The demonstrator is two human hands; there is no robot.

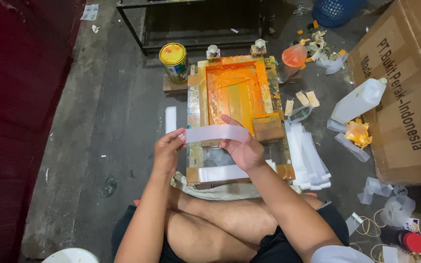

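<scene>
Landmark: I take the wooden printing frame (237, 117) on the floor as my reference; its screen is coated in orange ink.
Left hand: my left hand (167, 148) sits just off the near-left corner of the frame, fingers pinched shut on the left end of a white plastic strip (216, 132).
Right hand: my right hand (242, 146) is over the near edge of the frame, thumb and fingers closed on the right end of the same strip.
Strip position: the white plastic strip is held level between both hands, stretched flat, above the near part of the frame; I cannot tell whether it touches the frame.
Squeegee block: a brown wooden block (268, 127) rests on the near-right part of the frame, just beside my right hand.
Loose strips: a stack of white strips (308, 156) lies on the floor against the right side of the frame; one more strip (220, 173) lies across its near rail.
Paint tin: a tin with a yellow lid (173, 61) stands at the far-left corner of the frame.
Bottle: a white plastic bottle (359, 100) lies tilted well right of the frame, against a cardboard carton (405, 87).
Ink bag: an orange-filled bag (294, 56) sits off the far-right corner of the frame.
</scene>
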